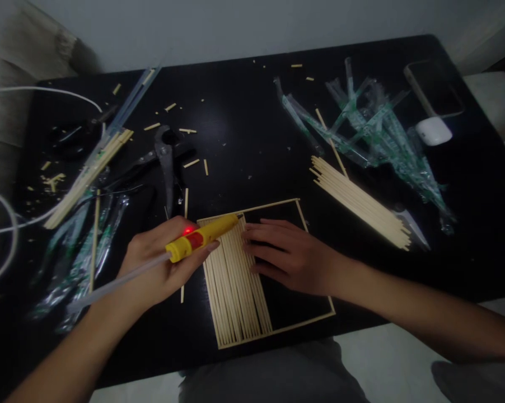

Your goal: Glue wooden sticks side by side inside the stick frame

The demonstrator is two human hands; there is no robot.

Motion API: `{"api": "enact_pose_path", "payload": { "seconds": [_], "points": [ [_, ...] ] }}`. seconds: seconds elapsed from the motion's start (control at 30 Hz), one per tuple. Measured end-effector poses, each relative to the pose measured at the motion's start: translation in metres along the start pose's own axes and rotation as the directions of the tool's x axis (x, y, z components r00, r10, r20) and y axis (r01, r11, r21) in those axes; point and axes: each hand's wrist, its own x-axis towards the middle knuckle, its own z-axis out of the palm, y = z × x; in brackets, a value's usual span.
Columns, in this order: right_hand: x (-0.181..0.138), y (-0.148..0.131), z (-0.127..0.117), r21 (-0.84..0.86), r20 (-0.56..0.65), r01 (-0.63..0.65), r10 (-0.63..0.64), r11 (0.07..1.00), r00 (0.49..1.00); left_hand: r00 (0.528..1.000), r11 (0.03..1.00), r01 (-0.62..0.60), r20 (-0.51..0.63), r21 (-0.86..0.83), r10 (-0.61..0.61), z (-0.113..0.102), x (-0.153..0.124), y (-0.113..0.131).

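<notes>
My left hand (162,263) is closed around a yellow glue gun (202,236) with a red light lit and a clear glue stick trailing from its back end. Its tip rests at the top left of a square frame of thin wooden sticks (315,310) lying on the black table (244,134). Several sticks (233,280) fill the frame's left part side by side. My right hand (288,254) lies flat with fingers stretched out, fingertips pressing on the rightmost laid sticks.
A bundle of loose sticks (357,201) lies right of the frame. Green-printed plastic wrappers (374,131) sit at the back right, beside a phone (435,89) and a white case (434,131). Pliers (166,162), more sticks (88,176), offcuts and white cables lie left.
</notes>
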Motion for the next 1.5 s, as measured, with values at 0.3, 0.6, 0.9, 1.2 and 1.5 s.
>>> {"api": "enact_pose_path", "payload": {
  "seconds": [0.3, 0.6, 0.9, 1.2, 1.5],
  "points": [
    [0.001, -0.001, -0.001, -0.019, 0.000, -0.009, 0.009, 1.000, 1.000, 0.999, 0.998, 0.036, -0.019, -0.049, -0.037, 0.005, 0.000, -0.005],
    [0.001, 0.000, -0.001, 0.012, 0.012, -0.016, 0.016, 1.000, 1.000, 0.999, 0.998, 0.031, 0.023, -0.053, -0.030, -0.003, 0.001, -0.007],
    [-0.001, 0.000, 0.001, 0.017, -0.004, -0.012, 0.012, 1.000, 1.000, 0.999, 0.998, 0.041, 0.005, -0.037, -0.041, -0.004, 0.004, -0.006],
    [0.001, 0.001, 0.000, -0.001, -0.012, 0.000, 0.000, 1.000, 1.000, 0.998, 0.999, 0.046, 0.038, -0.014, -0.045, -0.013, 0.001, -0.013],
    [0.000, 0.001, 0.001, -0.002, -0.009, -0.007, 0.007, 1.000, 1.000, 1.000, 0.995, 0.025, 0.014, -0.099, -0.024, -0.002, 0.002, -0.002]
  ]
}}
